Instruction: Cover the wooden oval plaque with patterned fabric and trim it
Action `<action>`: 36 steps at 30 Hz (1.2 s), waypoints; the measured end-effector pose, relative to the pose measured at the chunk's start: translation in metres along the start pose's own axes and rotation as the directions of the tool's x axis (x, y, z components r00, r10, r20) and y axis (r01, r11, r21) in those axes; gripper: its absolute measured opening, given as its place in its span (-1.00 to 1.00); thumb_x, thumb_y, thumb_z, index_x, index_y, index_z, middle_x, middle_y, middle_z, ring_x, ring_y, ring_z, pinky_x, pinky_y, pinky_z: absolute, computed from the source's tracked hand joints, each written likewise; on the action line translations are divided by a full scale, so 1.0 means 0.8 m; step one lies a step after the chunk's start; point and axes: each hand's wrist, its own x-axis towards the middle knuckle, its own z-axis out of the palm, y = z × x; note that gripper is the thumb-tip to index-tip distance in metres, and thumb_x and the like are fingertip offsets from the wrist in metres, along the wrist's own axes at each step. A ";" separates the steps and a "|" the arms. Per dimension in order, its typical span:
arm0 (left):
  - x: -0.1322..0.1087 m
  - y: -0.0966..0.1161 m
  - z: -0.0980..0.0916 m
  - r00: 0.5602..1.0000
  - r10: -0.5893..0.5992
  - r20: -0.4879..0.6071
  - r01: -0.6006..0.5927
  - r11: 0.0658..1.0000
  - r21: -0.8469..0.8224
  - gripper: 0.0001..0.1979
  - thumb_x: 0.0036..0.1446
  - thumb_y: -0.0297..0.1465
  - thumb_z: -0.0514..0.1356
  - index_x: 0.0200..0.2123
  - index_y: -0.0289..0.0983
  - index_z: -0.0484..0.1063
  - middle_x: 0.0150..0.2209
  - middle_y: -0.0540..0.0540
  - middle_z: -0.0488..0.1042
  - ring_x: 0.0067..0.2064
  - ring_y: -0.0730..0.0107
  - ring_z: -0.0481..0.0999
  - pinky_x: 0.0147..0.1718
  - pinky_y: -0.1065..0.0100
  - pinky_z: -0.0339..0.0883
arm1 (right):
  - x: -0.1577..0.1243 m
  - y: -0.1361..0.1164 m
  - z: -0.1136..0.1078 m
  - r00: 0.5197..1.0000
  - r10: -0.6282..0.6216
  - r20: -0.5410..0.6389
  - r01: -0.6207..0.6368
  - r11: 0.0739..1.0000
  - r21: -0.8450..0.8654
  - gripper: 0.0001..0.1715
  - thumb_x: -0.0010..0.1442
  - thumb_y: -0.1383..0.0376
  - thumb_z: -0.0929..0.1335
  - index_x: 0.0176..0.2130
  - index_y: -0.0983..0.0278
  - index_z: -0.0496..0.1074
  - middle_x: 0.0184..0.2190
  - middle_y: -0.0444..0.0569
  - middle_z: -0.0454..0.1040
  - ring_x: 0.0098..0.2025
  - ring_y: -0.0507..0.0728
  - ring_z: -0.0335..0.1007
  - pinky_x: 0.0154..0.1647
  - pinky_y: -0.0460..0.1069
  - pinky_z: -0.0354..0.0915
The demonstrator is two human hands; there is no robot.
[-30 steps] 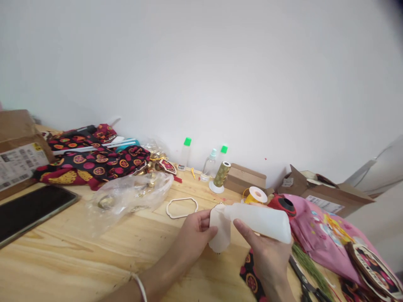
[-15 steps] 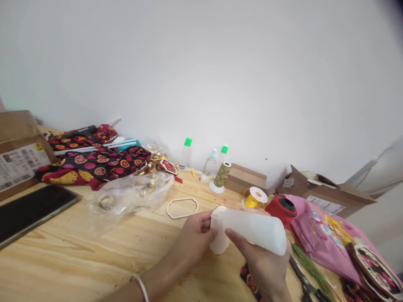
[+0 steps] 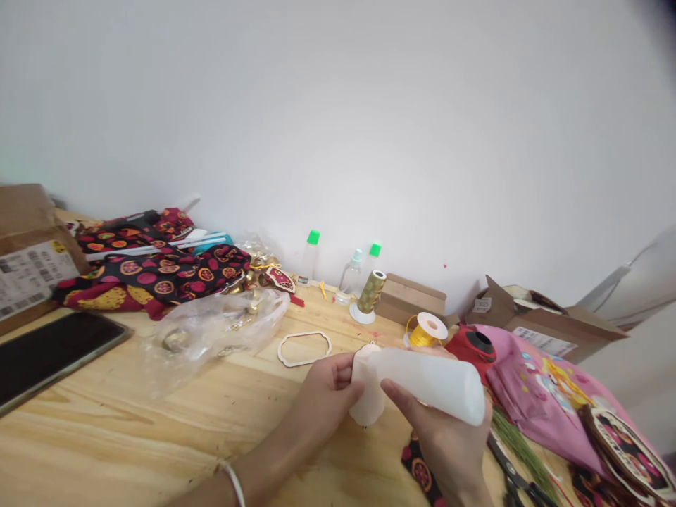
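My left hand (image 3: pixel 330 387) pinches a flat pale wooden plaque (image 3: pixel 366 403) with a scalloped edge, by its left side. In my right hand (image 3: pixel 441 436) is a translucent white plastic bottle (image 3: pixel 430 380), tipped on its side with its narrow end over the plaque. The bottle hides its own tip, so I cannot tell whether it touches the wood. Just beyond my left hand, a thin wooden frame (image 3: pixel 305 349) of similar outline lies on the table (image 3: pixel 211 429). Patterned dark fabric (image 3: pixel 420 468) shows beneath my right wrist.
Scissors (image 3: pixel 515 472), green cord (image 3: pixel 520 440) and a pink bag (image 3: pixel 549 394) lie at right. Spools of yellow cord (image 3: pixel 425 331) and gold thread (image 3: pixel 371 292) stand behind. At left are a phone (image 3: pixel 58 355), a plastic bag (image 3: pixel 211 331) and a cardboard box (image 3: pixel 32 260).
The bottle and my right hand have shifted slightly right relative to the plaque. My left hand keeps its hold. The whole view has drifted a little.
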 end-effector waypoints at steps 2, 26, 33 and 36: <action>0.001 0.000 -0.002 1.000 -0.003 -0.011 0.003 1.000 -0.003 -0.63 -0.07 -0.56 0.11 -0.12 -0.33 0.39 -0.28 -0.15 0.55 -0.29 0.26 0.49 -0.34 0.32 0.31 | -0.001 0.000 0.000 0.999 -0.011 0.047 0.012 1.000 -0.009 -0.52 -0.35 0.28 0.51 -0.34 0.30 0.41 -0.57 -0.09 0.46 -0.53 0.13 0.38 -0.52 0.00 0.36; 0.001 -0.003 -0.001 1.000 -0.019 -0.005 0.019 1.000 -0.019 -0.61 -0.08 -0.58 0.13 -0.11 -0.31 0.39 -0.27 -0.14 0.55 -0.26 0.26 0.48 -0.31 0.33 0.29 | 0.008 -0.009 -0.001 0.994 0.054 -0.094 -0.047 0.996 0.075 -0.60 -0.38 0.30 0.51 -0.44 0.35 0.41 -0.45 0.02 0.53 -0.46 0.18 0.44 -0.47 0.01 0.41; 0.001 -0.003 -0.001 0.999 -0.031 -0.024 0.031 0.999 0.007 -0.59 -0.08 -0.58 0.12 -0.08 -0.35 0.36 -0.26 -0.18 0.54 -0.27 0.25 0.49 -0.30 0.31 0.29 | 0.014 -0.009 -0.004 0.994 0.037 -0.101 -0.033 0.999 0.039 -0.59 -0.37 0.28 0.51 -0.42 0.35 0.42 -0.46 0.04 0.54 -0.45 0.20 0.46 -0.46 0.02 0.42; 0.002 -0.002 -0.002 0.998 -0.036 -0.042 0.037 0.999 0.033 -0.59 -0.08 -0.58 0.12 -0.08 -0.37 0.35 -0.26 -0.19 0.54 -0.27 0.25 0.49 -0.31 0.32 0.29 | 0.017 -0.005 -0.007 0.987 0.043 -0.154 -0.041 0.999 0.017 -0.59 -0.39 0.26 0.51 -0.46 0.35 0.42 -0.49 0.04 0.54 -0.47 0.21 0.47 -0.49 0.02 0.43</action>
